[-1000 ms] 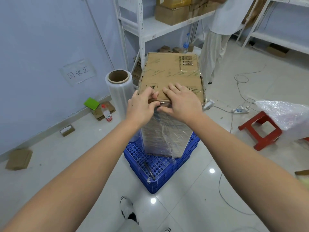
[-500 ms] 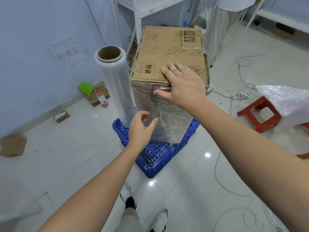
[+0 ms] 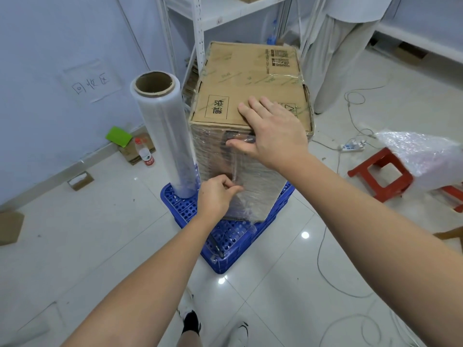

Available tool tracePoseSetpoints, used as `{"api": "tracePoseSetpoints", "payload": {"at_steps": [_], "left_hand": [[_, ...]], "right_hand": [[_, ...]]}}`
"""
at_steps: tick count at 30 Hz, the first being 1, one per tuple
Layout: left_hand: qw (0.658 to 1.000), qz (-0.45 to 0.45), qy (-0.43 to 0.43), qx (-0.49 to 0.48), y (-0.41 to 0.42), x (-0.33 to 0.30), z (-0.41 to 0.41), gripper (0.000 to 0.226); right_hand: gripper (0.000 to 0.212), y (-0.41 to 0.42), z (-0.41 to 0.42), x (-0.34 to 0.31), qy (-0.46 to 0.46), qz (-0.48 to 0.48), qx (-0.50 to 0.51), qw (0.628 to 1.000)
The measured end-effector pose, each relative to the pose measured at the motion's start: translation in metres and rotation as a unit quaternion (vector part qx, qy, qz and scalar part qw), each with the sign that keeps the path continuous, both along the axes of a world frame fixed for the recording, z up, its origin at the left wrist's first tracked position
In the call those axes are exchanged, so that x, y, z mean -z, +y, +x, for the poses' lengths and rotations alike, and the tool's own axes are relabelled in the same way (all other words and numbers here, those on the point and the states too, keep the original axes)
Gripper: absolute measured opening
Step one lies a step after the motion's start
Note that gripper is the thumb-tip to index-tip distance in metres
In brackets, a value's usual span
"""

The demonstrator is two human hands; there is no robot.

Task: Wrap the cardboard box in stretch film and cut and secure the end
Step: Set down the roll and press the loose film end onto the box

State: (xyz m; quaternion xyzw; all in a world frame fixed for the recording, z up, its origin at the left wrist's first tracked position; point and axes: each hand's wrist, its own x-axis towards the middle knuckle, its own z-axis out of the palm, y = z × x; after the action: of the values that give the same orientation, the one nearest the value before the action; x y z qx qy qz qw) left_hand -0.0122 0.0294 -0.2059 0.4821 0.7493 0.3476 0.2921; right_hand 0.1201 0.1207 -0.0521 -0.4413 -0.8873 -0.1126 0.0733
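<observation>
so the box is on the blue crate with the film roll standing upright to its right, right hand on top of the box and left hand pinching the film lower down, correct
Not quite: the head view shows the film roll standing upright to the left of the box, not its right. The rest holds: the box is on the blue crate, the right hand lies on its top edge, and the left hand pinches the film lower down.

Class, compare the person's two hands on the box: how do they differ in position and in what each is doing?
The right hand lies flat with straight fingers over the cardboard box's top front edge; the left hand sits lower, against the front face. The right hand presses; the left hand pinches a strand of stretch film. Both touch the wrapped box.
</observation>
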Motion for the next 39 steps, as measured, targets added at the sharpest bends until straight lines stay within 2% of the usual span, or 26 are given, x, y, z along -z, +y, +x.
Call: {"api": "tracePoseSetpoints", "payload": {"at_steps": [3, 6, 8, 11, 15, 19, 23, 25, 28, 30, 32, 34, 35, 36, 38, 39], "left_hand": [[0.999, 0.012, -0.032, -0.011, -0.004, 0.005, 0.003, 0.031], [0.986, 0.024, -0.165, 0.006, -0.010, 0.017, 0.014, 0.026], [0.981, 0.023, -0.191, 0.021, -0.011, 0.029, 0.020, 0.026], [0.993, -0.005, -0.112, 0.048, -0.004, 0.047, 0.021, 0.017], [0.993, -0.060, -0.024, 0.101, 0.006, 0.059, 0.018, 0.018], [0.989, -0.062, 0.067, 0.115, 0.015, 0.069, 0.008, 0.018], [0.984, -0.058, 0.126, 0.109, 0.016, 0.074, 0.001, 0.021], [0.987, -0.050, 0.120, 0.093, 0.014, 0.072, -0.001, 0.024], [0.997, -0.042, 0.051, 0.045, 0.007, 0.075, 0.008, 0.027], [0.998, -0.026, -0.045, -0.042, 0.001, 0.083, 0.021, 0.026], [0.967, -0.028, -0.175, -0.184, -0.003, 0.094, 0.032, 0.020], [0.930, -0.059, -0.242, -0.272, -0.007, 0.108, 0.038, 0.016], [0.936, -0.086, -0.231, -0.250, -0.009, 0.117, 0.040, 0.016], [0.955, -0.116, -0.203, -0.181, -0.011, 0.125, 0.042, 0.016], [0.979, -0.155, -0.127, 0.033, -0.011, 0.133, 0.050, 0.021], [0.974, -0.157, -0.082, 0.144, -0.008, 0.133, 0.056, 0.023]], "right_hand": [[0.091, -0.002, -0.001, 0.000, 0.003, -0.001, -0.001, 1.000], [0.091, -0.004, -0.004, 0.001, 0.005, 0.004, 0.001, 1.000], [0.090, -0.005, -0.005, 0.001, 0.006, 0.007, 0.002, 1.000], [0.089, -0.005, -0.005, 0.002, 0.013, 0.009, 0.001, 1.000], [0.088, -0.004, -0.003, 0.003, 0.024, 0.018, 0.000, 1.000], [0.087, -0.003, -0.001, 0.003, 0.028, 0.020, 0.002, 0.999], [0.085, -0.003, 0.000, 0.004, 0.035, 0.033, 0.000, 0.999], [0.084, -0.004, 0.000, 0.005, 0.041, 0.048, -0.002, 0.998], [0.085, -0.004, -0.003, 0.006, 0.040, 0.041, -0.004, 0.998], [0.085, -0.005, -0.003, 0.007, 0.038, 0.039, -0.004, 0.999], [0.085, -0.004, -0.002, 0.007, 0.041, 0.041, -0.003, 0.998], [0.086, -0.003, -0.001, 0.007, 0.041, 0.039, -0.002, 0.998], [0.085, -0.002, -0.001, 0.007, 0.041, 0.040, -0.003, 0.998], [0.085, -0.002, -0.001, 0.008, 0.042, 0.042, -0.004, 0.998], [0.085, -0.002, -0.002, 0.009, 0.044, 0.045, -0.005, 0.998], [0.086, -0.002, -0.003, 0.010, 0.043, 0.042, -0.005, 0.998]]}}
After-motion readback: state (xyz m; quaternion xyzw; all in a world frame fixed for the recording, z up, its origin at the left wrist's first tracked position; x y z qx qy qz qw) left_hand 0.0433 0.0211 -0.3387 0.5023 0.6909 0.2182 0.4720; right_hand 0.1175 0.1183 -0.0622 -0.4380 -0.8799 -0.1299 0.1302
